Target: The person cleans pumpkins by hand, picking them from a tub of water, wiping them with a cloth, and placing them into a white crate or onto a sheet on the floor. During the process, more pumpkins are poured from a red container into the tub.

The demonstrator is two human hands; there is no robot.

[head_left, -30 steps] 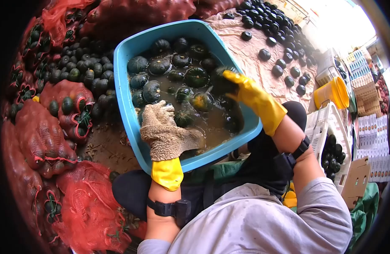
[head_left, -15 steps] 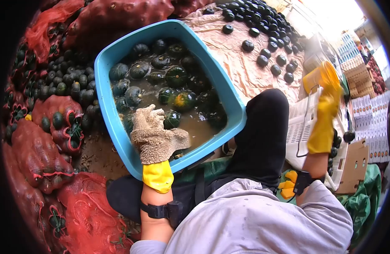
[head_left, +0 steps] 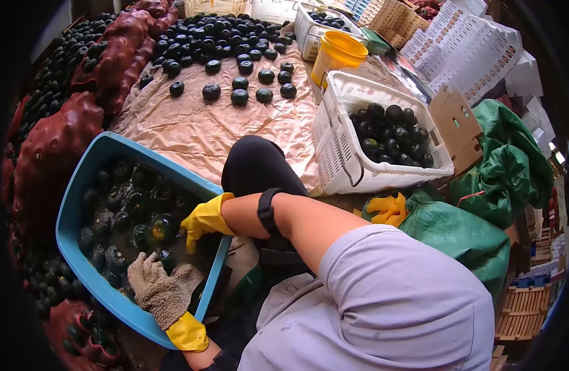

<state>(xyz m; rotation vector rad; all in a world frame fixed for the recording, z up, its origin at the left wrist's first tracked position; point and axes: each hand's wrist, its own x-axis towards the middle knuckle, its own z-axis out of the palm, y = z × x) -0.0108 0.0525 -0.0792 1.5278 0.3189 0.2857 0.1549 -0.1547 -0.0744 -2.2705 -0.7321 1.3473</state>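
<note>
A blue tub of murky water holds several dark green squashes. My left hand, in a fuzzy beige mitt over a yellow glove, rests spread on the squashes at the tub's near edge. My right hand, in a yellow rubber glove, dips into the tub's right side with fingers pointing down beside a squash with a yellow patch. Neither hand visibly grips anything. My black-clad knee lies between the tub and a white basket.
The white basket holds washed squashes. More squashes lie spread on a tan cloth. Red net sacks line the left. A yellow bucket, cardboard box, green bag and spare yellow gloves sit to the right.
My right hand lifted a squash from the tub, swung right to the white basket, and has come back to the tub without it. My head turned right. The left hand stayed in the tub.
</note>
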